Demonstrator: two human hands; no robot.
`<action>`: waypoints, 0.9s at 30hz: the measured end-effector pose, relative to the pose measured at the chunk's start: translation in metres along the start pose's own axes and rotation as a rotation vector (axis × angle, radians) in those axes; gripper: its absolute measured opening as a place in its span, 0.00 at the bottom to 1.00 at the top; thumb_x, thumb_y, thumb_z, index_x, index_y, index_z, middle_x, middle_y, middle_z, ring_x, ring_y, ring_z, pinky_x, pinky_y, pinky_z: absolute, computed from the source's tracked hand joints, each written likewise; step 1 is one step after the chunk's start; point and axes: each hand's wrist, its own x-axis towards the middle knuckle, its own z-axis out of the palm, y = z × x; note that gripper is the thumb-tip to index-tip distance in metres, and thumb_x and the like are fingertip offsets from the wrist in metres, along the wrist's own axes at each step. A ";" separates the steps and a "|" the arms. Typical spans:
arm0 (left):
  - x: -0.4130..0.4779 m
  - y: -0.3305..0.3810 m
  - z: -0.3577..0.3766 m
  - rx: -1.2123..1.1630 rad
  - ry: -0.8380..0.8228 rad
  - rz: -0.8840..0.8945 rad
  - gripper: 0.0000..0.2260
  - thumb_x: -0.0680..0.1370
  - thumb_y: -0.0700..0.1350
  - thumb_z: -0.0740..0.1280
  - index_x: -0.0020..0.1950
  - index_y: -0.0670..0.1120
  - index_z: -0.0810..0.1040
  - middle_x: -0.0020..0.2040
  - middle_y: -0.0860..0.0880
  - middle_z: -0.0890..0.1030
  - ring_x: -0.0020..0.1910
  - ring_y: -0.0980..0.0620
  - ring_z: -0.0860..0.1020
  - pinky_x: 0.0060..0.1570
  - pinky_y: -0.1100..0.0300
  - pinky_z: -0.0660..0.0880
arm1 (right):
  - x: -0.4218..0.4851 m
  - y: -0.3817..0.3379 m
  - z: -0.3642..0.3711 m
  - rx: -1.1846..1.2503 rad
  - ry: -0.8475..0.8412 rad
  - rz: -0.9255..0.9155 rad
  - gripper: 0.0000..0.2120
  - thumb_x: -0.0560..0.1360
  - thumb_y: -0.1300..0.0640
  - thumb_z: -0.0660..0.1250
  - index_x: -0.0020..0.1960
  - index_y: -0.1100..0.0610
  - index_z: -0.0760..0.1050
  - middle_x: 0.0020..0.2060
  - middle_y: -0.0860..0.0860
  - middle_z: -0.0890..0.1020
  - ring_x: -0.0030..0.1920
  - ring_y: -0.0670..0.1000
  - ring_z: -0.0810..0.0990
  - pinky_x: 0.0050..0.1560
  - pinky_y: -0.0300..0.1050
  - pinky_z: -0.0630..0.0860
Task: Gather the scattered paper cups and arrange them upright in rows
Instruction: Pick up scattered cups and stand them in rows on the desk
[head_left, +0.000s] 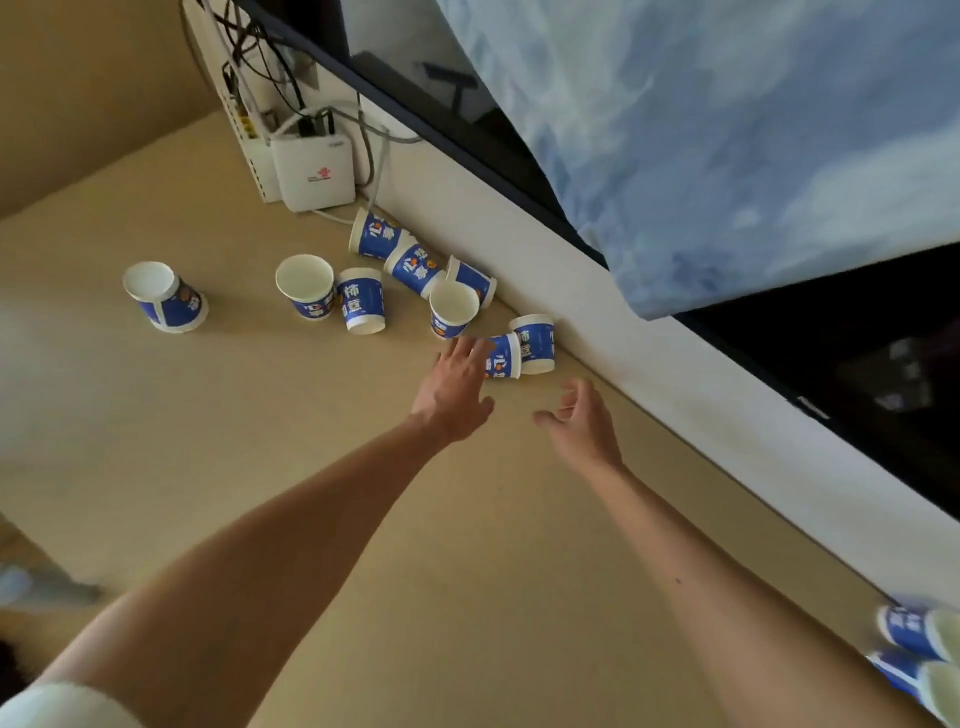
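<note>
Head view: any rows yet?

None I can see. The paper cups (361, 301) sit scattered on the table (260, 441) by the wall (597, 312), several tipped over.

And the hands?

Left hand (457, 389) spread open, reaching the nearest cup (503, 358); right hand (582, 415) loosely curled, empty.

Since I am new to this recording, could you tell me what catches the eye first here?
Blue-and-white paper cups lie scattered on the beige table beside the white ledge, some upright, some tipped over. Both hands reach toward them: the left hand spread near the closest cup, the right hand loosely curled and empty. A blue cloth fills the upper right.
</note>
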 end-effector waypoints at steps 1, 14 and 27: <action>0.005 0.000 0.002 0.001 0.004 0.008 0.30 0.71 0.46 0.73 0.71 0.45 0.66 0.66 0.46 0.69 0.66 0.45 0.68 0.68 0.52 0.68 | 0.009 0.000 0.001 -0.017 0.002 0.012 0.27 0.73 0.54 0.74 0.67 0.59 0.67 0.58 0.55 0.76 0.57 0.55 0.78 0.60 0.51 0.74; 0.043 -0.015 0.043 0.083 0.063 0.033 0.23 0.74 0.43 0.70 0.67 0.47 0.66 0.60 0.48 0.72 0.60 0.47 0.71 0.66 0.54 0.67 | 0.118 -0.015 0.030 -0.049 0.070 0.040 0.24 0.76 0.50 0.71 0.66 0.58 0.68 0.60 0.56 0.80 0.52 0.54 0.78 0.49 0.44 0.69; -0.044 -0.034 0.032 -0.464 0.214 -0.273 0.30 0.67 0.42 0.77 0.66 0.44 0.71 0.58 0.49 0.72 0.53 0.49 0.76 0.52 0.60 0.75 | 0.087 -0.013 0.042 0.133 0.139 0.016 0.32 0.69 0.51 0.78 0.66 0.55 0.66 0.51 0.47 0.76 0.45 0.51 0.78 0.46 0.43 0.73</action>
